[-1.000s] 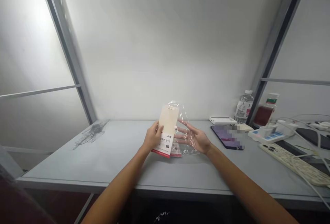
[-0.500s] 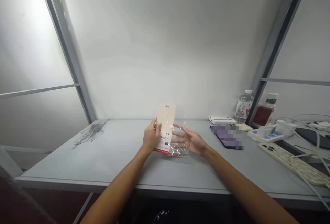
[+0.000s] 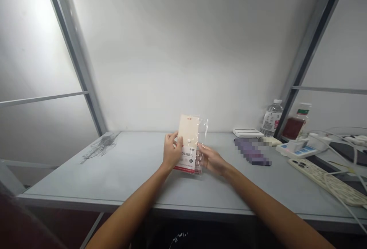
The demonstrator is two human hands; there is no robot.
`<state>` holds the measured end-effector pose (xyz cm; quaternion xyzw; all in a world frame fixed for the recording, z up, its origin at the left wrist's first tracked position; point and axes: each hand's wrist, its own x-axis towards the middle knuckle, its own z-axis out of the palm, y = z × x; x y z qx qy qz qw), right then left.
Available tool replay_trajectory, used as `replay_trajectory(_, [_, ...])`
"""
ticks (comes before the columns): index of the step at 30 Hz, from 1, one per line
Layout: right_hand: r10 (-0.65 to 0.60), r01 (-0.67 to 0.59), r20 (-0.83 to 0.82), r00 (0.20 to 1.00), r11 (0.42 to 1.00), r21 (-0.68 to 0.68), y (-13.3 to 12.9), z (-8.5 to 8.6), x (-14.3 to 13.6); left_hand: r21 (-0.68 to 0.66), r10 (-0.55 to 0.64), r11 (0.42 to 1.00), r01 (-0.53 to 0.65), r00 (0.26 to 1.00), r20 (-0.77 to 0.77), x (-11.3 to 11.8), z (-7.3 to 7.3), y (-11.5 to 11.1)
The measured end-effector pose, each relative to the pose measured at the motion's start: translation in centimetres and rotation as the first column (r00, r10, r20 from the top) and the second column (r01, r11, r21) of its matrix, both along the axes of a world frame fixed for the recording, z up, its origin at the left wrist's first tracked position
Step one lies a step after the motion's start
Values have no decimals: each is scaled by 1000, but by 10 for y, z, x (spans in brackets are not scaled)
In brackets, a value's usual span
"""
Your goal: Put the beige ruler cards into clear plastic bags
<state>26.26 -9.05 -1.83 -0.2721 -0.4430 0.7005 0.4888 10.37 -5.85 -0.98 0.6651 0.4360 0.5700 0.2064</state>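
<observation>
Upright in front of me is a ruler set packet (image 3: 187,128), cream on top, with a white printed band and a red strip at the bottom. Around it a clear plastic sleeve (image 3: 203,126) catches the light and sticks out past its right side. My left hand (image 3: 172,151) grips the packet's left edge, thumb on the front and fingers partly hidden behind. On the opposite side my right hand (image 3: 212,159) is closed on the sleeve and packet edge, its thumb near the rim and some fingertips hidden behind.
A grey table (image 3: 129,172) meets a pale wall. To the right are a phone (image 3: 252,151), a white flat device (image 3: 248,133), a water bottle (image 3: 272,119), a jar of dark red liquid (image 3: 295,122), a power strip (image 3: 301,149) with cables, and a patterned phone case (image 3: 323,182).
The packet has moved slightly right and turned more face-on. My right hand's fingers, spread behind the loose plastic before, have closed in on the packet's right edge.
</observation>
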Motion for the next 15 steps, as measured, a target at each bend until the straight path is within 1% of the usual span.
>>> replay_trajectory(2, [-34, 34, 7, 999, 999, -4, 1, -3, -2, -48, -137, 989, 140, 989, 55, 3, -1, -2])
replay_trajectory(3, [-44, 44, 11, 999, 999, -3, 2, -5, -2, -79, -217, 971, 224, 972, 87, 5, -2, -2])
replay_trajectory(5, [-50, 50, 27, 998, 999, 6, 5, -7, -1, -154, -348, 914, 374, 922, 171, 6, -3, -1])
replay_trajectory(6, [-54, 53, 41, 998, 998, 17, 5, -7, 0, -193, -379, 885, 424, 896, 230, 5, -3, 1])
replay_trajectory(9, [-64, 54, 125, 990, 995, 82, 7, -5, 5, -282, -410, 798, 533, 823, 394, -1, -1, 8])
replay_trajectory(11, [-94, 62, 225, 970, 987, 145, 8, -3, 9, -330, -439, 733, 595, 785, 438, -6, 1, 11])
replay_trajectory(13, [-146, 82, 326, 934, 976, 203, 8, -2, 12, -392, -454, 684, 615, 780, 431, -10, 4, 13])
replay_trajectory(15, [-192, 99, 396, 898, 965, 243, 7, -1, 14, -449, -429, 666, 595, 798, 423, -12, 5, 13])
